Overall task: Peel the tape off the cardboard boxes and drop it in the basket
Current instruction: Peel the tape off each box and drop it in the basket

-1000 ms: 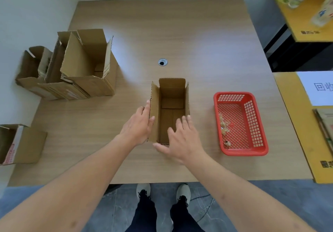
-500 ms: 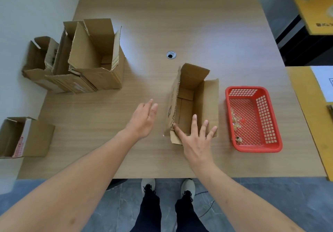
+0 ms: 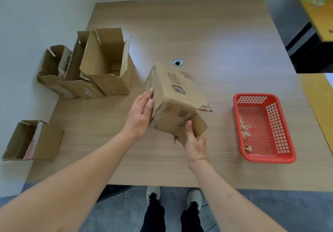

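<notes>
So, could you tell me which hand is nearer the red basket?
Right. The right hand grips the box, left of the basket; the left hand presses the box's other side.

Box (image 3: 177,95): is held tipped between both hands.
Left hand (image 3: 140,113): is pressed flat on it.
Right hand (image 3: 195,145): is wrapped round a flap (image 3: 200,126).
Basket (image 3: 266,159): is set nearby.

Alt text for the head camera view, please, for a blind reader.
A person holds a cardboard box tilted on a table, left hand flat against its side, right hand gripping an end flap. A red basket sits to the right, open boxes left.
</notes>
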`<state>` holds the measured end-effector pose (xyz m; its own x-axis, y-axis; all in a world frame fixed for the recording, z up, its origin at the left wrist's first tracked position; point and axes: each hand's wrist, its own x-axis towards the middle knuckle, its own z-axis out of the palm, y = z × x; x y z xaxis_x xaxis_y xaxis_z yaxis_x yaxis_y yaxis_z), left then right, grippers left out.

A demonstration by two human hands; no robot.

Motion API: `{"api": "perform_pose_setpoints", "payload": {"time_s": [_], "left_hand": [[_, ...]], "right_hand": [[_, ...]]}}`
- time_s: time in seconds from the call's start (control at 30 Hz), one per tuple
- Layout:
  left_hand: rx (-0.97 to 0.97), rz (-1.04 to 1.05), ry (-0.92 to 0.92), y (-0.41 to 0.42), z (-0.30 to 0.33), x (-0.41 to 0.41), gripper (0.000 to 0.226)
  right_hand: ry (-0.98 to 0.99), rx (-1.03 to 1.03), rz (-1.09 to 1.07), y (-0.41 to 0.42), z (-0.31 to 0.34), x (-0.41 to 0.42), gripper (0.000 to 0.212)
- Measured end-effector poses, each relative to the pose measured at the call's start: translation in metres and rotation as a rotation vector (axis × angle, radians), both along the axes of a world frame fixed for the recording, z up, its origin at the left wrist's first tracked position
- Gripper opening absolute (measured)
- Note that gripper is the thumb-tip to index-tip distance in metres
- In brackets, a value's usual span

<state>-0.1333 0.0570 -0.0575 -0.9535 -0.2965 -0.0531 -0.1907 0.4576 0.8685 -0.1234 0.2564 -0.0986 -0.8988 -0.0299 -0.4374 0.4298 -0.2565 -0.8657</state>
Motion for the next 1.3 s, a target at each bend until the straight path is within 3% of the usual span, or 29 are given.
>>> {"api": "perform_pose_setpoints", "payload": {"time_s": [0.1, 0.2, 0.27, 0.33, 0.43, 0.5, 0.57, 0.67, 0.77, 0.83, 1.03, 1.17, 1.3], "left_hand": [[-0.051, -0.131, -0.032, 0.017, 0.003, -0.008, 0.052], [-0.326, -0.274, -0.146, 0.035, -0.001, -0.015, 0.059], [-0.503, -0.321, -0.233, 0.047, -0.005, -0.016, 0.063], [-0.628, -0.376, -0.305, 0.057, -0.012, -0.014, 0.067], [-0.724, -0.433, -0.403, 0.066, -0.019, -0.015, 0.071], [-0.776, -0.44, -0.462, 0.069, -0.022, -0.017, 0.072], [-0.814, -0.442, -0.501, 0.073, -0.025, -0.02, 0.071], [-0.838, -0.423, -0.501, 0.081, -0.028, -0.021, 0.069], [-0.852, -0.397, -0.49, 0.088, -0.03, -0.02, 0.068], [-0.863, -0.39, -0.49, 0.09, -0.03, -0.018, 0.068], [-0.901, -0.317, -0.526, 0.095, -0.032, -0.014, 0.072], [-0.927, -0.306, -0.556, 0.098, -0.032, -0.013, 0.078], [-0.913, -0.321, -0.574, 0.095, -0.03, -0.016, 0.079]], "right_hand": [[-0.299, -0.149, -0.118, 0.004, -0.009, 0.004, 0.043], [-0.461, -0.196, -0.125, 0.012, -0.02, 0.014, 0.042], [-0.513, -0.117, -0.155, 0.02, -0.027, 0.017, 0.042], [-0.504, 0.138, -0.131, 0.029, -0.031, 0.016, 0.039], [-0.473, 0.726, 0.026, 0.045, -0.033, 0.009, 0.044], [-0.345, 0.89, 0.071, 0.054, -0.03, 0.004, 0.039], [-0.219, 0.828, 0.159, 0.056, -0.027, -0.001, 0.015], [-0.252, 0.49, 0.216, 0.048, -0.023, 0.003, 0.022], [-0.39, 0.178, 0.047, 0.039, -0.017, 0.005, 0.02], [-0.465, 0.079, -0.084, 0.034, -0.013, 0.003, 0.018], [-0.498, 0.055, -0.267, 0.028, -0.011, -0.01, 0.018], [-0.512, 0.029, -0.193, 0.034, -0.02, -0.018, 0.016], [-0.378, 0.019, -0.112, 0.037, -0.028, -0.006, 0.011]]}}
